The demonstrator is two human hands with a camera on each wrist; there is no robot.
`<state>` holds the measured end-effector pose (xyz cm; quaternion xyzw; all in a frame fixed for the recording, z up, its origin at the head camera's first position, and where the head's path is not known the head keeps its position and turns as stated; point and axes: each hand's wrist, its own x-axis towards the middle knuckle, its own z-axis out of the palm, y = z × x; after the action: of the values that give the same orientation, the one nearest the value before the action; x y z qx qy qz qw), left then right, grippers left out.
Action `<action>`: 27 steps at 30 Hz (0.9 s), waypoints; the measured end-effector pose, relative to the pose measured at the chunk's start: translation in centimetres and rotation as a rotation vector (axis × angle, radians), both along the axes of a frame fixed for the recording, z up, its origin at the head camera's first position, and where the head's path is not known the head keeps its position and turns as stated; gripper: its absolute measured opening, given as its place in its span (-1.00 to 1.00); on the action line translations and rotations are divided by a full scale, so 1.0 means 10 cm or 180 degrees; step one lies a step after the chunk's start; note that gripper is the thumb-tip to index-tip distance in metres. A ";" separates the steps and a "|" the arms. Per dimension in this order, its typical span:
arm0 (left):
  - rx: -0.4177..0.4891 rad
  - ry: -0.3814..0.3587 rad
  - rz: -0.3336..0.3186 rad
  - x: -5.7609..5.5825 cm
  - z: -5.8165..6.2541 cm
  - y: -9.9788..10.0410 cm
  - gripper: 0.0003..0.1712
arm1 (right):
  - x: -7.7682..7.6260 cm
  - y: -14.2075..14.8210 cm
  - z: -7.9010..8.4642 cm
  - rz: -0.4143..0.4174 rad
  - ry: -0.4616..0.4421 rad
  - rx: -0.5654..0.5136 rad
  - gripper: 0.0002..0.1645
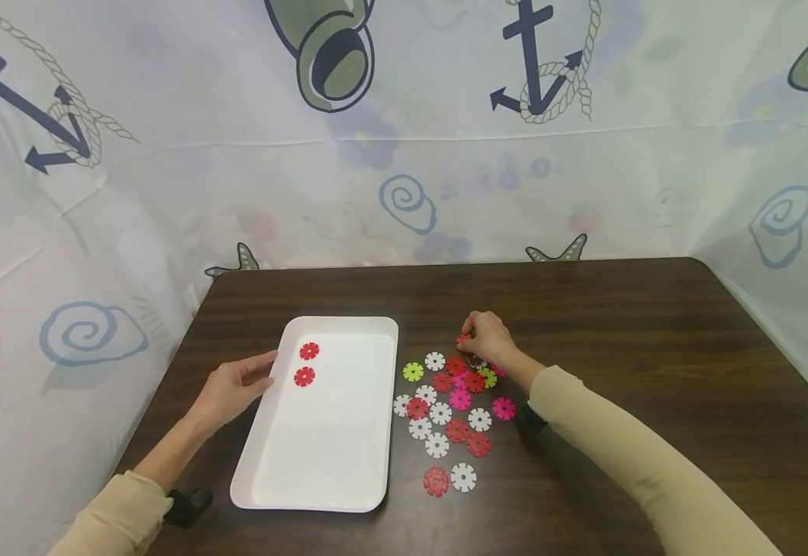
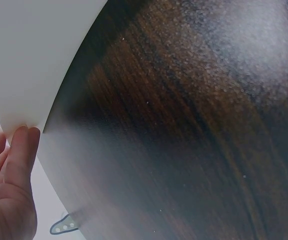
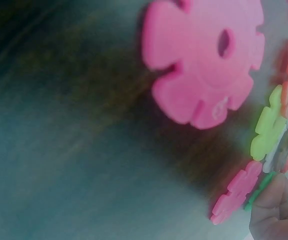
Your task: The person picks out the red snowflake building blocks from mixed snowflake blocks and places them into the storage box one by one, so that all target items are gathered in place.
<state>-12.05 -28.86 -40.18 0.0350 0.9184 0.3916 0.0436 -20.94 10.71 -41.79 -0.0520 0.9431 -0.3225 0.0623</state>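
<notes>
My left hand [image 1: 232, 390] touches the left side of a white rectangular tray [image 1: 258, 471] with its fingertips. In the left wrist view, the fingers [image 2: 18, 160] lie nearly straight against the outside of the tray [image 2: 34, 55]. Two red notched discs, an upper one [image 1: 310, 351] and a lower one [image 1: 304, 376], lie in the tray's upper left. Above the far end of a disc pile, my right hand [image 1: 489, 338] pinches another red notched disc [image 1: 463, 338], partly hidden by the fingers. A dark disc [image 3: 286, 145] shows by the fingertips in the right wrist view.
Right of the tray, notched plastic discs in white, red, pink and yellow-green are spread on the dark wooden table [image 1: 606, 332]. A pink disc [image 1: 504, 408] lies near the right sleeve. A printed cloth [image 1: 293, 193] hangs behind the table.
</notes>
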 end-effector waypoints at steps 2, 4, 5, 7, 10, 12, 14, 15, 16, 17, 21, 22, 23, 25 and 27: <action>-0.0007 -0.0006 0.0007 0.00 0.00 0.00 -0.41 | 0.01 0.00 0.00 -0.0007 0.0019 -0.0019 -0.78; -0.0012 -0.0018 0.0016 0.00 0.00 0.01 -0.40 | 0.02 0.00 0.00 -0.0007 0.0049 -0.0035 -0.78; -0.0012 -0.0023 0.0018 0.00 0.00 0.01 -0.40 | 0.02 0.00 0.00 -0.0005 0.0058 -0.0047 -0.78; -0.0018 -0.0027 0.0027 0.00 -0.01 0.00 -0.40 | 0.02 0.01 -0.01 0.0013 0.0088 -0.0058 -0.77; -0.0004 -0.0016 0.0034 0.00 -0.02 0.00 -0.40 | 0.02 0.01 -0.01 0.0030 0.0099 -0.0096 -0.77; -0.0001 -0.0004 0.0037 0.00 -0.02 0.00 -0.41 | 0.02 0.02 0.00 0.0042 0.0120 -0.0107 -0.76; -0.0019 0.0011 0.0059 0.00 -0.03 0.01 -0.41 | 0.02 0.03 0.00 0.0037 0.0109 -0.0137 -0.76; -0.0024 0.0012 0.0054 0.00 -0.03 0.01 -0.41 | 0.02 0.03 0.00 0.0034 0.0108 -0.0152 -0.76; -0.0023 0.0008 0.0061 0.00 -0.03 0.01 -0.41 | 0.02 0.04 0.01 0.0035 0.0107 -0.0160 -0.76; -0.0030 0.0006 0.0058 0.00 -0.03 0.01 -0.41 | 0.02 0.04 0.01 0.0039 0.0105 -0.0168 -0.76; -0.0016 -0.0025 0.0047 -0.01 -0.03 0.00 -0.41 | 0.03 0.06 0.02 0.0001 0.0036 -0.0253 -0.79; -0.0014 -0.0035 0.0057 -0.01 -0.03 0.00 -0.41 | 0.03 0.06 0.02 0.0013 0.0037 -0.0265 -0.80; -0.0019 -0.0037 0.0057 -0.01 -0.03 0.00 -0.41 | 0.03 0.07 0.02 0.0014 0.0036 -0.0284 -0.80; -0.0021 -0.0041 0.0057 -0.01 -0.03 0.00 -0.41 | 0.03 0.08 0.01 0.0021 0.0040 -0.0326 -0.81; -0.0022 -0.0034 0.0059 -0.01 -0.03 -0.01 -0.41 | 0.02 0.09 0.01 0.0028 0.0054 -0.0374 -0.82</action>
<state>-12.16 -28.93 -40.45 0.0243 0.9198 0.3891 0.0450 -20.71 11.62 -41.69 -0.0624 0.9228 -0.3766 0.0525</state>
